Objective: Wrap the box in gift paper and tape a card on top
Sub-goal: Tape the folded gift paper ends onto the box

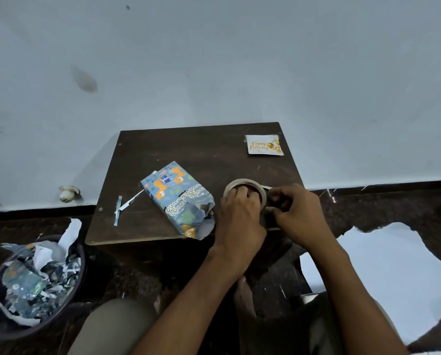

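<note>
A box wrapped in blue animal-print gift paper (179, 198) lies slanted on the small dark table (188, 147), its near end loosely folded. A white "Happy Birthday" card (264, 145) lies at the table's far right corner. My left hand (237, 213) grips a roll of clear tape (245, 185) from above, fingers hooked into its core. My right hand (296, 213) pinches the free tape end just right of the roll.
Paper strips (123, 204) lie on the table's left side. A dark bin (32, 285) full of torn gift paper stands on the floor at left. A white sheet (393, 278) lies on the floor at right. The wall rises behind the table.
</note>
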### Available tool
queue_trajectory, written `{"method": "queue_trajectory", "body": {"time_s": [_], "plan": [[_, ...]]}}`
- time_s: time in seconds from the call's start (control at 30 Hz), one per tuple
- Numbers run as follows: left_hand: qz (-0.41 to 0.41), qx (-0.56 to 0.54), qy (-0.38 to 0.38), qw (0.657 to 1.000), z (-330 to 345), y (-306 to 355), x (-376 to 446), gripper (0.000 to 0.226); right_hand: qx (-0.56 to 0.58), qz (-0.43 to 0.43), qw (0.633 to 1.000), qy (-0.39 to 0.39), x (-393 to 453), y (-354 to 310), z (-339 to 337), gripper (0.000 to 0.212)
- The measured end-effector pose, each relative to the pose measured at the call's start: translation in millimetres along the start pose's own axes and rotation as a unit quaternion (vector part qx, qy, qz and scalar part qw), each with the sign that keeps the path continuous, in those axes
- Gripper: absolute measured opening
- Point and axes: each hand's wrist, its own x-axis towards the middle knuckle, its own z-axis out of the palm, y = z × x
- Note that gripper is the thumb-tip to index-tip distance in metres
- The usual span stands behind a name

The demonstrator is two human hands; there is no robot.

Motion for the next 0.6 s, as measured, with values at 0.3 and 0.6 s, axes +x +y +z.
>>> {"method": "queue_trajectory", "body": {"time_s": [0.3,0.6], "plan": [[-0.002,-0.031,0.010,0.999,0.7,-0.5,2.6,0.028,-0.032,-0.004,0.999,0.016,2.1,1.3,9.0,0.016],[-0.020,-0.056,0.005,0.998,-2.1,-0.3,4.8,0.010,0.010,0.017,0.999,0.042,0.5,-3.0,4.7,0.014]]}}
